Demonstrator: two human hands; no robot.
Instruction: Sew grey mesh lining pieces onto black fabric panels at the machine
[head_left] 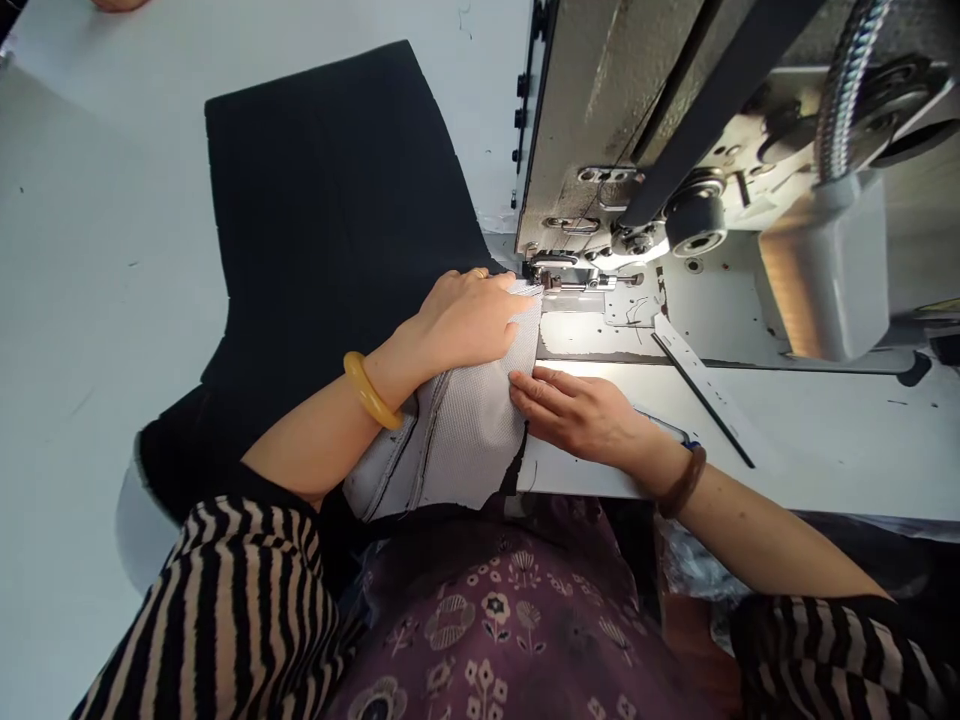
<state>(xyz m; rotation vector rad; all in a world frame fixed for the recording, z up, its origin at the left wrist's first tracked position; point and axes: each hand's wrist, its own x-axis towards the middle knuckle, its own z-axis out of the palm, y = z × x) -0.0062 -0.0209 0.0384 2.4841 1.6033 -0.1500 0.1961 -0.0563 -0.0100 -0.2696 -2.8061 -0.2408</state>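
My left hand [474, 318] lies flat on a white mesh-like fabric piece [480, 430], its fingers stretched toward the presser foot [551, 275] of a sewing machine [592, 120]. Dark seams run along the white piece, and its upper end reaches the foot. Beneath my left forearm spreads a large black fabric panel [322, 200], which continues up to the machine. My right hand [574, 415] rests at the right edge of the white piece, fingers extended with the tips touching it. Whether the thumb is under the fabric is hidden.
A white strip with a black edge [701, 385] lies on the table right of the machine bed. A lamp head on a flexible metal neck [829, 265] hangs at the right. Loose thread bits [637, 315] lie near the bed plate. The white table [90, 250] extends left.
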